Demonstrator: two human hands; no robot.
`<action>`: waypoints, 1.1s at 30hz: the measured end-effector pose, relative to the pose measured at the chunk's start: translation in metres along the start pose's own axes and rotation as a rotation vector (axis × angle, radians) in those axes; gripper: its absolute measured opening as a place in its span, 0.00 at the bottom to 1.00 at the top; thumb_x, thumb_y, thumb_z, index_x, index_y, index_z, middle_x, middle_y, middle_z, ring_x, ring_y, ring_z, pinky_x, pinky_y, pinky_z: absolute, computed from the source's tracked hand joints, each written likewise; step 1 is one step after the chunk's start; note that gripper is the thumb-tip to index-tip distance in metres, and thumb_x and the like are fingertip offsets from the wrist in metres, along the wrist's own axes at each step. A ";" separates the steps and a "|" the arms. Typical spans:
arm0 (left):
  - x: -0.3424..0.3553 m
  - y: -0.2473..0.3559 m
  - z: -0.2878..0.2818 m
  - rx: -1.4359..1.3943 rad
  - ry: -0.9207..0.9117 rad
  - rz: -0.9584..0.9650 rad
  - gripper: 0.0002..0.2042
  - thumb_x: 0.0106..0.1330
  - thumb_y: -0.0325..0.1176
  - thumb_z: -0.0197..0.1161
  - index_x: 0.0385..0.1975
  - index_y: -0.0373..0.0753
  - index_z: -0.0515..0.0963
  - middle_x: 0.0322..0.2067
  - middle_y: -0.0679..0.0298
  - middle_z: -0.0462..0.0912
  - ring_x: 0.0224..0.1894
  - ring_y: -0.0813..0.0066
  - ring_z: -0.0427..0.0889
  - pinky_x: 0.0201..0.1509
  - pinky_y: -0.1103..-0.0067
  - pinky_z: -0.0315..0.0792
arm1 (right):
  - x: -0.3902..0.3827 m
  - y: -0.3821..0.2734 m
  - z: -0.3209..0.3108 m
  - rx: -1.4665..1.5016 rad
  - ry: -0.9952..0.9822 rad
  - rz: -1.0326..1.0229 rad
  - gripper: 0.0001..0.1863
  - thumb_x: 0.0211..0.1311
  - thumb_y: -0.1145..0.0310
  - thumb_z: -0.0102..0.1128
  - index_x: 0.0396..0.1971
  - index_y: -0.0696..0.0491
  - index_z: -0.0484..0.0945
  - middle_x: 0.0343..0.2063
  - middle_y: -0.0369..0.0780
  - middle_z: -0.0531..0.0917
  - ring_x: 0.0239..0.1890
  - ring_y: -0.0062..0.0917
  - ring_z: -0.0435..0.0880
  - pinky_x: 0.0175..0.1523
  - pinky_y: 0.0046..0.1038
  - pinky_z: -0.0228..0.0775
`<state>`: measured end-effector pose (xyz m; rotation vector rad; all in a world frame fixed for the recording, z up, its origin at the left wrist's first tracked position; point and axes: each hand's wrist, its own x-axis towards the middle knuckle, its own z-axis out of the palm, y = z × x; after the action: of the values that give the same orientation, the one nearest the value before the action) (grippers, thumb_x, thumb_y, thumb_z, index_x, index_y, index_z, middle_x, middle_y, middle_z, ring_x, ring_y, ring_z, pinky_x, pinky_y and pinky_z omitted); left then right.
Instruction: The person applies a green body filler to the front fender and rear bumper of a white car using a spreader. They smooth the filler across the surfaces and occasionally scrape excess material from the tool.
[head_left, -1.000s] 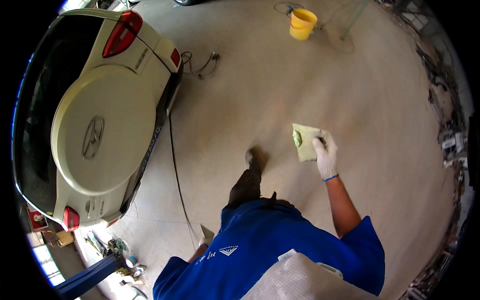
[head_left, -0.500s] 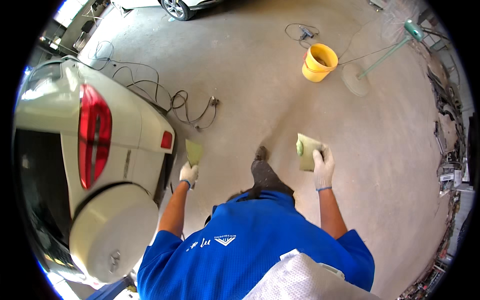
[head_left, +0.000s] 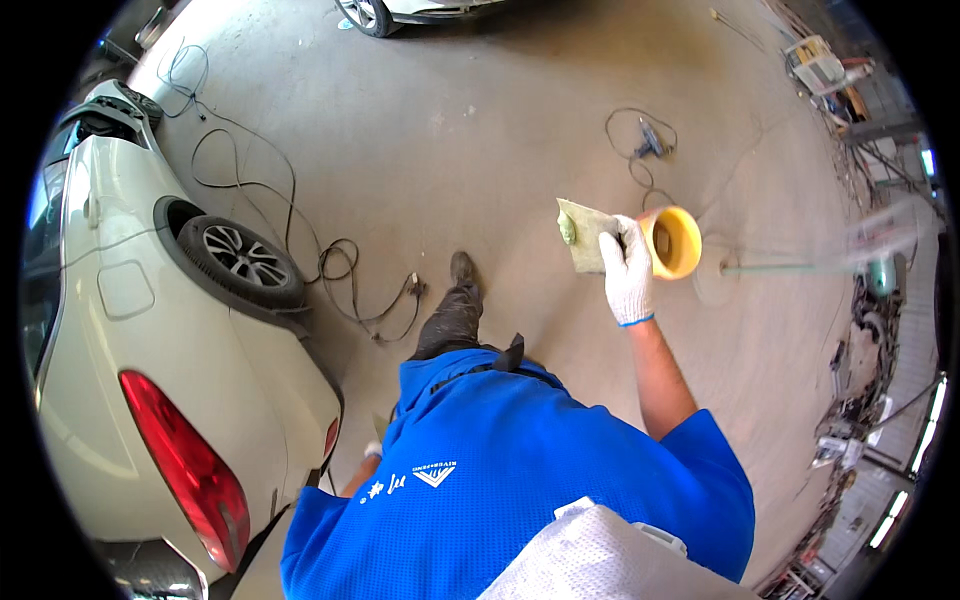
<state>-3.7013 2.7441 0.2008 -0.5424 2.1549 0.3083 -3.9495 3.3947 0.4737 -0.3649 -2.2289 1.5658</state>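
A car (head_left: 185, 325) stands left of the board (head_left: 592, 252), a bucket (head_left: 686, 240) right.

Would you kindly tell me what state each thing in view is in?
Right hand: gloved, closed on the flat board
Flat board: held up, tilted
Pale green blob: stuck to the board near its left edge
Left hand: mostly hidden, grip unclear
Yellow bucket: upright, open, something inside
Power tool: lying on the floor
Black cable: loosely looped on the floor
Car's fuel flap: shut
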 end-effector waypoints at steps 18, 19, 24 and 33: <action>0.250 0.785 -0.566 -0.772 0.354 0.417 0.16 0.56 0.40 0.73 0.32 0.33 0.80 0.20 0.68 0.79 0.21 0.82 0.76 0.25 0.79 0.71 | 0.586 0.173 0.133 0.735 0.029 0.680 0.19 0.59 0.74 0.58 0.52 0.61 0.76 0.46 0.42 0.82 0.49 0.30 0.82 0.55 0.34 0.77; 0.265 0.803 -0.583 -0.812 0.408 0.448 0.15 0.58 0.39 0.72 0.31 0.33 0.79 0.18 0.67 0.78 0.18 0.81 0.74 0.21 0.80 0.68 | 0.622 0.166 0.151 0.609 0.015 0.690 0.16 0.61 0.77 0.56 0.49 0.61 0.78 0.45 0.39 0.83 0.48 0.27 0.82 0.52 0.30 0.77; 0.289 0.918 -0.715 -0.949 0.371 0.445 0.13 0.62 0.37 0.70 0.32 0.35 0.74 0.16 0.65 0.74 0.10 0.79 0.68 0.10 0.80 0.60 | 0.781 0.129 0.229 -0.198 -0.201 -0.083 0.16 0.60 0.79 0.57 0.49 0.53 0.80 0.41 0.37 0.81 0.44 0.28 0.80 0.52 0.31 0.73; 0.542 1.136 -0.832 -0.985 0.763 1.373 0.19 0.67 0.46 0.61 0.18 0.41 0.73 0.13 0.66 0.72 0.12 0.78 0.75 0.15 0.81 0.71 | 1.007 0.294 0.432 -0.607 -0.104 -1.180 0.25 0.45 0.78 0.66 0.46 0.38 0.86 0.39 0.33 0.80 0.41 0.32 0.78 0.46 0.33 0.75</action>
<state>-5.1183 3.2556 0.2856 0.5622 2.6517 2.2522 -5.0454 3.5616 0.2349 0.7771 -2.2005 0.2931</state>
